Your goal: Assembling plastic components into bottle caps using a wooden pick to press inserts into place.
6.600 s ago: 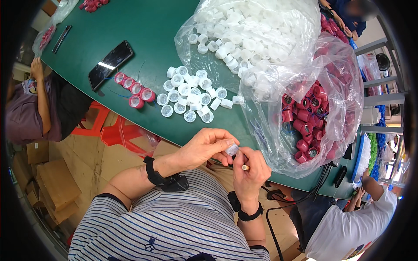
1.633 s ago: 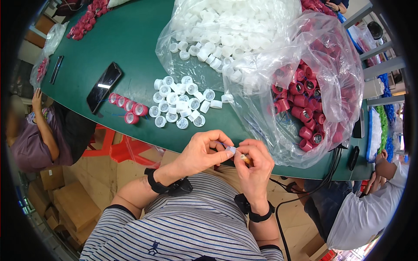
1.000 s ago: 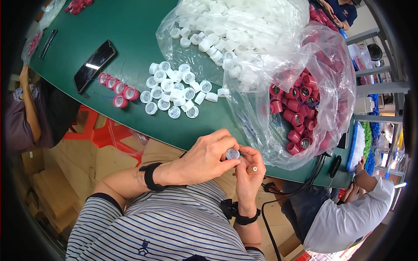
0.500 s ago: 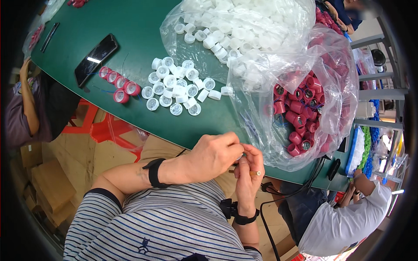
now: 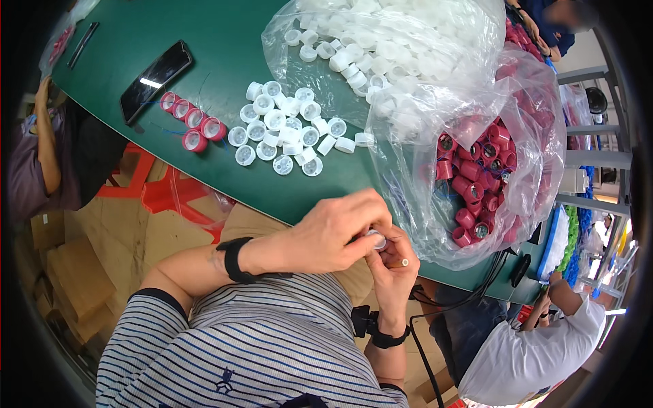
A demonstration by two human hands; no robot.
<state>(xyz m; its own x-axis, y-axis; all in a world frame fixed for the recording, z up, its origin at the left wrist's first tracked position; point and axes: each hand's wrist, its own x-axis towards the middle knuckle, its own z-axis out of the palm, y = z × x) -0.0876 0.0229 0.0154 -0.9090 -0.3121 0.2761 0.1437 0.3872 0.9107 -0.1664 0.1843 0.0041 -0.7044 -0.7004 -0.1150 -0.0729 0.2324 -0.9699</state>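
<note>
Just off the table's near edge, my left hand (image 5: 337, 231) and my right hand (image 5: 398, 268) meet. A small translucent white cap (image 5: 377, 240) is pinched between their fingertips, partly covered by them. The fingers of both hands are curled. A thin brownish rod also sits in my right hand, its pale round end (image 5: 405, 262) poking out past the fingers; the remainder is hidden. Beyond my hands lies a loose group of white caps (image 5: 274, 120). Left of that group, several red cups (image 5: 194, 140) with thin wires stand in a cluster.
A big clear bag of white caps (image 5: 408, 41) lies at the back, beside an open bag (image 5: 537, 156) of red cups. A black phone (image 5: 156, 81) and a pen (image 5: 83, 45) lie on the green table (image 5: 224, 41). Black cables (image 5: 486, 272) run off its edge. Other people sit left and right.
The white cap now shows between my fingertips. My left hand has turned slightly, and the rod has swung so mainly its end shows. The table scene has shifted slightly right in view.
</note>
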